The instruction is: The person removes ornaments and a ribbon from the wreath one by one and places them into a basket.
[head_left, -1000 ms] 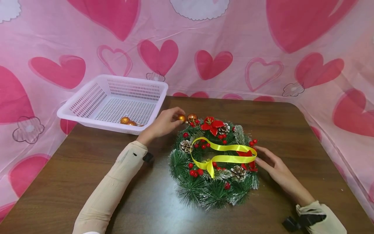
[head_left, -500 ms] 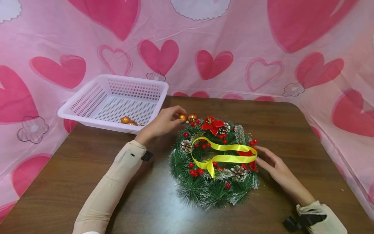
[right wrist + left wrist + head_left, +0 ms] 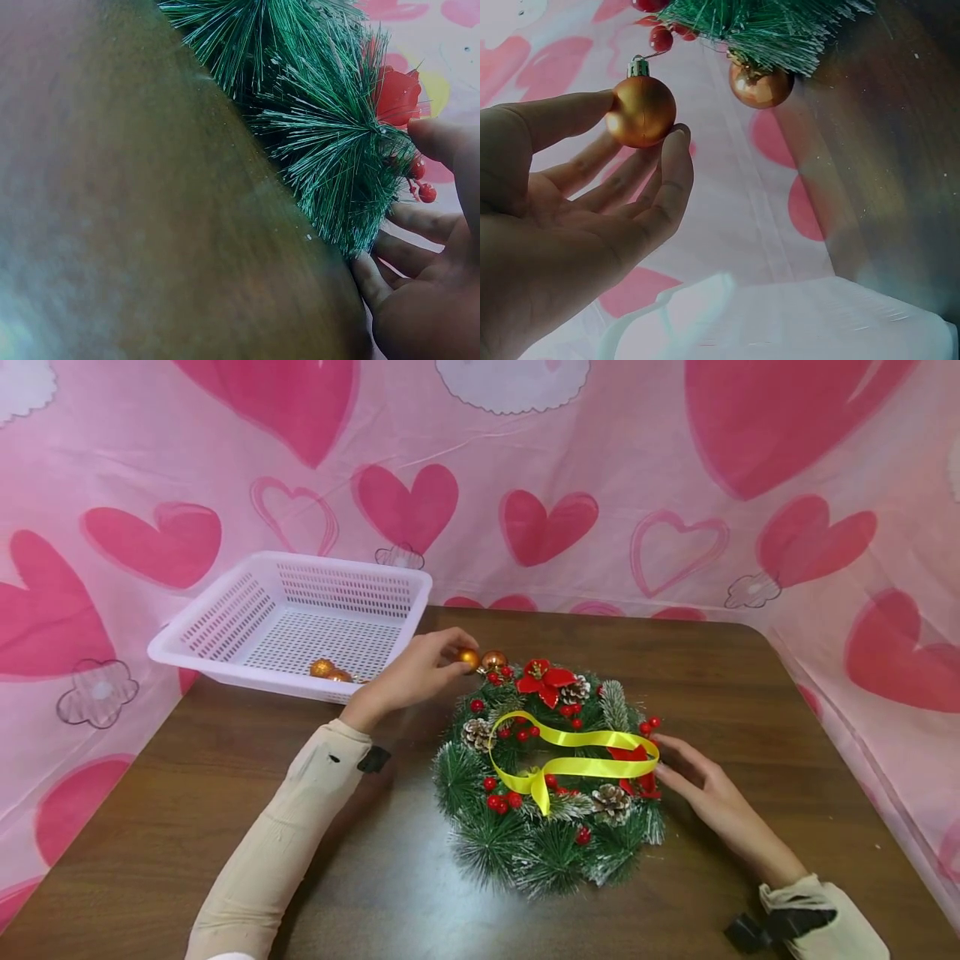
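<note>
At the wreath's far left edge my left hand (image 3: 420, 668) pinches a matte gold Christmas ball (image 3: 643, 112) between thumb and fingertips. Its silver cap points towards the green needles in the left wrist view. A shiny copper ball (image 3: 493, 660) sits right beside it on the edge of the Christmas wreath (image 3: 487, 847). Pine cones, red berries and a red poinsettia (image 3: 546, 680) decorate the wreath, and a loop of yellow ribbon (image 3: 600, 767) lies across it. My right hand (image 3: 708, 789) rests on the right edge, fingers loosely extended against the needles and thumb near a red flower (image 3: 397, 96).
A white plastic basket (image 3: 225, 671) stands at the back left, close to my left forearm. Several orange-gold balls (image 3: 322, 667) lie in its near corner. The brown wooden table (image 3: 375, 877) ends at a pink heart-patterned cloth (image 3: 472, 460) behind.
My left hand and the gold ball have shifted very slightly away from me, towards the copper ball. The right hand, wreath and basket have stayed in place.
</note>
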A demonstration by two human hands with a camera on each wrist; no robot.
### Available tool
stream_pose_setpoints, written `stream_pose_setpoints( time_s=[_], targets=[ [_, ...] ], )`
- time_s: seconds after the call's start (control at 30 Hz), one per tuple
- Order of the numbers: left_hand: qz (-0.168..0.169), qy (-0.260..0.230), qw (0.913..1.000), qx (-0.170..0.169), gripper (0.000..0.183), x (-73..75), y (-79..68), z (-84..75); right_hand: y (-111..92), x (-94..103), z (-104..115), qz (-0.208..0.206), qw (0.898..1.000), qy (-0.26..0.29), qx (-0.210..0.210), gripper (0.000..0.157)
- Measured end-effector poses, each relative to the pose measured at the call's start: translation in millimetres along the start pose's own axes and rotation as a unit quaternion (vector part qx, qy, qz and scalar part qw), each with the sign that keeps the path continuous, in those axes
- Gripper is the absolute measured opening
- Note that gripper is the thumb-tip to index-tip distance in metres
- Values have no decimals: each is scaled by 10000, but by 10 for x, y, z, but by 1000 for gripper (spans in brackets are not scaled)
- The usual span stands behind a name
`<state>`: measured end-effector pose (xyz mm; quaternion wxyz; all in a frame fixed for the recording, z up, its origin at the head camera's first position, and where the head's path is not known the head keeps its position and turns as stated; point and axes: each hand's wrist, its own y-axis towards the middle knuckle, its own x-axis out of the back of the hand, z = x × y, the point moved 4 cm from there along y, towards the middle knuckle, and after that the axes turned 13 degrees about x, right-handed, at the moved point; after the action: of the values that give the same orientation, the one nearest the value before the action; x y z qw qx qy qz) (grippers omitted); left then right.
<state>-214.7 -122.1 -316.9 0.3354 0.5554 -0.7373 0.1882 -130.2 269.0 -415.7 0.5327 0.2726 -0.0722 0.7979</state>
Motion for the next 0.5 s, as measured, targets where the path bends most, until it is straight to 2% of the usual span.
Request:
stream_pose_setpoints(
  time_s=[0.33, 0.5],
  targets=[
    [79, -25, 9999, -58, 25, 20, -7, -35, -10, 7, 3, -29, 10000, -62, 56, 48],
    [128, -34, 9999, -94, 26, 34, -20, -40, -4, 11, -4, -77, 9997, -5, 212, 47]
  ],
)
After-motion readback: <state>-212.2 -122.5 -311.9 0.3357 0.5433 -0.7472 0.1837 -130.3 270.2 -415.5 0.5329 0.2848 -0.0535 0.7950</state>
